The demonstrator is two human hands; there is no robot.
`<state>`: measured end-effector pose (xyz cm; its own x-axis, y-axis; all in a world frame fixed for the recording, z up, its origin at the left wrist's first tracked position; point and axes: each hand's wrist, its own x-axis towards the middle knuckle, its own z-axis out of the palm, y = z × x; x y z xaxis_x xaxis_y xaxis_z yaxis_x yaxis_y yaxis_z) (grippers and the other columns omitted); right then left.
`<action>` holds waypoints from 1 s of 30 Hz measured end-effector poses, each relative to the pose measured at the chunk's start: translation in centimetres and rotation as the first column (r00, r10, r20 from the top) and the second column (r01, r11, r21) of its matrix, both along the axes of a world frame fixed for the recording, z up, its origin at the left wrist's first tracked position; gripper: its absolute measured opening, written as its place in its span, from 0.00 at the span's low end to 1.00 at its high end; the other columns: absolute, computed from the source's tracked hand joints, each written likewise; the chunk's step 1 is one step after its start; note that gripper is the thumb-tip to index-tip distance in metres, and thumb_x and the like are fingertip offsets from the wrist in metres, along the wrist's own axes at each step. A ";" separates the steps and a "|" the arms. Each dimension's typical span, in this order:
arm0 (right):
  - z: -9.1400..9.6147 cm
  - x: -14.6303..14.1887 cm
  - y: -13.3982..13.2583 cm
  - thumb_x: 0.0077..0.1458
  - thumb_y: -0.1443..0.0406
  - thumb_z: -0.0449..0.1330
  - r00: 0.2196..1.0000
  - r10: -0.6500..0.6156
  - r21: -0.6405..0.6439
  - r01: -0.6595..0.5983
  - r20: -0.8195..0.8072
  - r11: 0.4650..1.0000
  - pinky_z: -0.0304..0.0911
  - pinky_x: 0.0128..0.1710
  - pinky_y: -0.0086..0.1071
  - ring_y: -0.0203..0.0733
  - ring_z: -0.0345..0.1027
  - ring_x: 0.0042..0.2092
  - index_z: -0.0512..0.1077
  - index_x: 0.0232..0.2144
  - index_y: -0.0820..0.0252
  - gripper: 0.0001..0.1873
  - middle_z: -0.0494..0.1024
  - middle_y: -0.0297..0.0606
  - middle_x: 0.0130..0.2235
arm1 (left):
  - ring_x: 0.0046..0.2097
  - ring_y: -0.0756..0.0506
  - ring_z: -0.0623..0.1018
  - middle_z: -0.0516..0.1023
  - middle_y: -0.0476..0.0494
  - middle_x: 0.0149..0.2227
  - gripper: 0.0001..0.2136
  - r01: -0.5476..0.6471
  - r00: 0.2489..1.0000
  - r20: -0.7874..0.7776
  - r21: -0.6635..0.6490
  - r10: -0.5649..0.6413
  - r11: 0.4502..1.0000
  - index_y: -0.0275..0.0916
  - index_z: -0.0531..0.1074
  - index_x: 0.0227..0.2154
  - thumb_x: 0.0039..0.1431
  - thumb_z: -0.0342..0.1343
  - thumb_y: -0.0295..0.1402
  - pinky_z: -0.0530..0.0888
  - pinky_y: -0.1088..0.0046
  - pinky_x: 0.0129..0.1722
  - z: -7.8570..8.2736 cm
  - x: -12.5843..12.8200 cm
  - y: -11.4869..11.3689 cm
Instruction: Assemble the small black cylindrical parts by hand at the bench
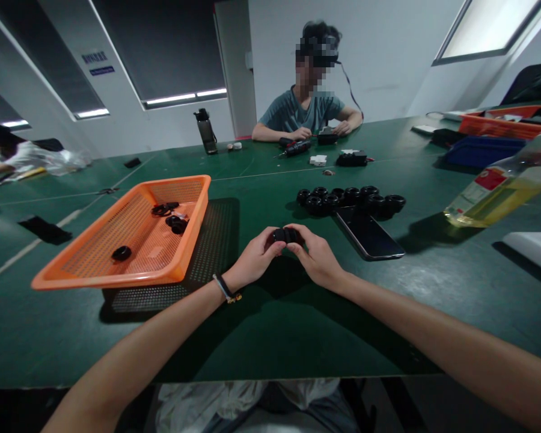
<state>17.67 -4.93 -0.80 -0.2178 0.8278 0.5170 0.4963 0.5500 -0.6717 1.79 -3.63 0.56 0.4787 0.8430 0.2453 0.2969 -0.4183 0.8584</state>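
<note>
Head view showed both hands brought together just above the green counter (261, 352), near its front edge, with a small black part (285, 235) between them. The left hand (255, 255) pinched it from one side, thumb and fingers closed in on it; the right hand (318, 254) gripped it likewise from the other. A bracelet (226, 288) circled the left wrist. On the left stood an orange basket (110, 281) with perforated walls, holding a black ring (121, 253) near its front and a few more dark pieces (177, 224) farther back. Beyond the right hand, a cluster of round black parts (376, 203) sat packed together, and just in front of them lay a dark-screened phone (369, 233). Farther right, a clear bottle (491, 192) of yellow liquid appeared tilted. Across the counter, a person in a grey-blue shirt (304, 114) sat with both forearms resting on it, near a power screwdriver (297, 147). A dark drinking bottle (205, 131) stood upright to that screwdriver's left.
</note>
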 end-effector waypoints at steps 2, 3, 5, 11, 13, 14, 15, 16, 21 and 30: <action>0.2 -0.2 -0.2 0.55 0.61 0.49 1.000 -0.002 -0.048 0.000 -0.031 0.999 0.63 0.37 0.36 0.44 0.68 0.38 0.64 0.42 0.60 0.14 0.73 0.42 0.38 | 0.34 0.48 0.70 0.70 0.46 0.34 0.11 -0.029 0.999 -0.042 0.041 0.031 0.999 0.36 0.63 0.40 0.58 0.47 0.35 0.67 0.73 0.34 0.2 0.0 -0.1; 0.3 -0.3 -0.3 0.55 0.61 0.49 0.999 -0.005 -0.072 0.002 -0.049 0.997 0.63 0.36 0.36 0.44 0.68 0.38 0.64 0.42 0.60 0.14 0.73 0.42 0.38 | 0.35 0.48 0.71 0.70 0.46 0.35 0.11 -0.038 0.997 -0.059 0.064 0.042 0.997 0.36 0.64 0.41 0.57 0.47 0.35 0.67 0.73 0.35 0.2 0.0 -0.1; 0.4 -0.4 -0.5 0.55 0.61 0.49 0.996 -0.013 -0.122 0.002 -0.091 0.993 0.62 0.36 0.35 0.43 0.68 0.37 0.63 0.42 0.61 0.14 0.73 0.41 0.37 | 0.37 0.47 0.71 0.70 0.45 0.37 0.11 -0.045 0.995 -0.083 0.109 0.054 0.993 0.36 0.64 0.41 0.57 0.47 0.35 0.68 0.72 0.37 0.2 -0.1 -0.1; 0.2 -0.8 -0.8 0.55 0.61 0.49 0.976 -0.018 -0.244 -0.036 -0.219 0.969 0.62 0.34 0.34 0.41 0.67 0.34 0.64 0.41 0.61 0.14 0.73 0.38 0.33 | 0.40 0.45 0.71 0.71 0.43 0.40 0.10 -0.051 0.984 -0.156 0.198 0.083 0.979 0.36 0.64 0.41 0.57 0.48 0.32 0.68 0.69 0.41 0.2 -0.1 0.2; 0.0 -0.8 -0.7 0.55 0.61 0.49 0.970 -0.022 -0.271 -0.046 -0.241 0.961 0.62 0.34 0.34 0.40 0.66 0.33 0.64 0.41 0.61 0.14 0.73 0.37 0.31 | 0.41 0.45 0.71 0.71 0.42 0.41 0.11 -0.058 0.978 -0.183 0.220 0.099 0.974 0.35 0.64 0.42 0.56 0.50 0.32 0.68 0.69 0.42 0.2 -0.1 0.4; -0.1 -0.8 -0.6 0.55 0.61 0.49 0.968 -0.022 -0.284 -0.051 -0.249 0.957 0.62 0.34 0.34 0.40 0.66 0.33 0.64 0.41 0.61 0.13 0.72 0.37 0.31 | 0.41 0.45 0.71 0.71 0.42 0.41 0.11 -0.058 0.975 -0.195 0.230 0.104 0.972 0.35 0.64 0.42 0.56 0.50 0.31 0.68 0.68 0.42 0.1 -0.1 0.4; -0.2 -0.8 -0.5 0.55 0.61 0.49 0.966 -0.020 -0.295 -0.059 -0.257 0.954 0.62 0.34 0.34 0.40 0.66 0.33 0.65 0.41 0.61 0.14 0.72 0.36 0.30 | 0.41 0.45 0.71 0.71 0.42 0.41 0.11 -0.056 0.973 -0.206 0.239 0.107 0.969 0.35 0.64 0.42 0.55 0.51 0.31 0.68 0.68 0.41 0.1 -0.1 0.5; -0.3 -0.8 -0.4 0.55 0.60 0.49 0.964 -0.014 -0.303 -0.070 -0.265 0.950 0.62 0.34 0.33 0.40 0.66 0.33 0.64 0.41 0.61 0.14 0.72 0.36 0.30 | 0.41 0.45 0.71 0.71 0.42 0.41 0.12 -0.054 0.971 -0.214 0.248 0.109 0.967 0.35 0.64 0.42 0.55 0.51 0.31 0.68 0.68 0.41 0.0 -0.2 0.6; -0.2 -0.6 -0.2 0.56 0.60 0.48 0.971 0.032 -0.290 -0.102 -0.236 0.952 0.63 0.32 0.32 0.39 0.67 0.33 0.64 0.42 0.61 0.14 0.72 0.36 0.31 | 0.41 0.45 0.71 0.70 0.43 0.40 0.11 -0.066 0.973 -0.199 0.258 0.120 0.964 0.36 0.64 0.41 0.54 0.53 0.31 0.68 0.68 0.41 -0.1 -0.4 0.8; -0.1 0.5 1.4 0.55 0.58 0.49 0.991 0.119 0.024 -0.121 0.066 0.992 0.62 0.40 0.37 0.45 0.67 0.41 0.62 0.43 0.60 0.15 0.72 0.43 0.40 | 0.25 0.52 0.68 0.65 0.52 0.23 0.19 0.214 0.965 0.205 -0.249 -0.164 0.945 0.35 0.60 0.36 0.55 0.45 0.48 0.65 0.76 0.27 -1.1 -0.4 1.3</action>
<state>18.15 -3.56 -0.93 -0.3488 0.7792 0.5207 0.4673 0.6262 -0.6241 1.41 -2.35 -0.50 0.6048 0.7873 0.1201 0.0659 -0.1999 0.9776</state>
